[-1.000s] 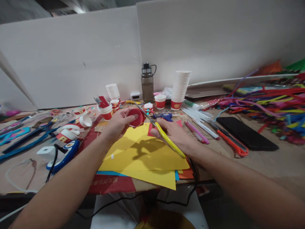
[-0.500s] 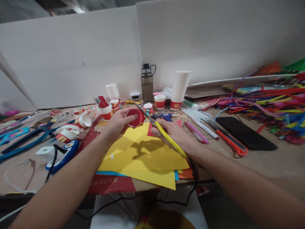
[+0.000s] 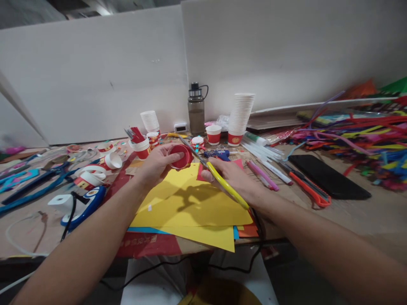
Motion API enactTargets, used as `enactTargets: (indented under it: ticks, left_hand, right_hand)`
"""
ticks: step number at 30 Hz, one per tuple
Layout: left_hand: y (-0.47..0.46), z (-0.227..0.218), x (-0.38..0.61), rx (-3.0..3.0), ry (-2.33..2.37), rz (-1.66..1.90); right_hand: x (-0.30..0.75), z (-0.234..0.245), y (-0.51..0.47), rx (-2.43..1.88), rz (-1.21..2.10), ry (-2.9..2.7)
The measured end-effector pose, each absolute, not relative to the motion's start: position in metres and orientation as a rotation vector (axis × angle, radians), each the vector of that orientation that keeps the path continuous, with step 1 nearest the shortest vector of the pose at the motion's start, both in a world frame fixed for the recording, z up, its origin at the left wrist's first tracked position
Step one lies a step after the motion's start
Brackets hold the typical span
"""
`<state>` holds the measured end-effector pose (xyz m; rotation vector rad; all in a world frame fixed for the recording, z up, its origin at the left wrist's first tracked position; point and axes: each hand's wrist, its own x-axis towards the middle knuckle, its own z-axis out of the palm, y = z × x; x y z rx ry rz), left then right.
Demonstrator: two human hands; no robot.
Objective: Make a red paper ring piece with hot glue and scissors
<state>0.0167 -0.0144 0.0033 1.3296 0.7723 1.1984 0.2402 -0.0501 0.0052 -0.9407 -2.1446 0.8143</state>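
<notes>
Up above the yellow paper (image 3: 165,207), my left hand (image 3: 157,163) is closed on a shallow red round piece (image 3: 182,157) that looks like the bottom of a paper cup, with the thumb pressed inside it. My right hand (image 3: 227,171) grips scissors with yellow handles (image 3: 229,188). Their metal blades point up and left, at the right rim of the red piece; whether they are cutting into it I cannot tell. Under my right hand lies a small red paper (image 3: 201,173). Shadows of both hands fall on the yellow sheet.
Behind stand a dark bottle (image 3: 196,112), a tall stack of paper cups (image 3: 241,120), a single cup (image 3: 213,135) and a blue glue gun (image 3: 219,155). Markers (image 3: 262,176), a red-orange utility knife (image 3: 310,189) and a black phone (image 3: 330,177) lie right. A blue power strip (image 3: 101,195) sits left.
</notes>
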Motion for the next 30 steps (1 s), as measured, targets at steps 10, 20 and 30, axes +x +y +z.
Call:
enactTargets:
  ticks: [10,20,30]
  left_hand:
    - [-0.014,0.004,0.017,1.327,0.786,1.193]
    - [-0.017,0.003,0.024,1.252,0.760,1.245]
    - [-0.017,-0.005,0.033,1.173,0.753,1.370]
  right_hand:
    - [0.241,0.002,-0.046,-0.978,0.777,-2.185]
    - [0.239,0.003,-0.052,-0.963,0.959,-2.044]
    - [0.240,0.001,-0.049,-0.974,0.954,-2.032]
